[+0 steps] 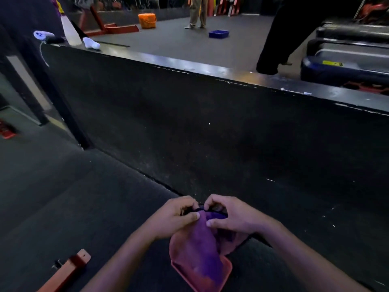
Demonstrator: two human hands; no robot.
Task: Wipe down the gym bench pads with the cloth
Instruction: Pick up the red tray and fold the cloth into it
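Together, both hands' fingers (pixel 192 216) pinch the cloth's (pixel 200 249) top edge.

No legible text anywhere

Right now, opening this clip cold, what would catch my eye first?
Both hands, the left and the right, pinch the top edge of a purple cloth at bottom centre; it hangs down from them. Behind them a long black wall crosses the frame, with a spray bottle on its far-left end. Beyond it, an orange bucket and a blue tray sit on the floor.
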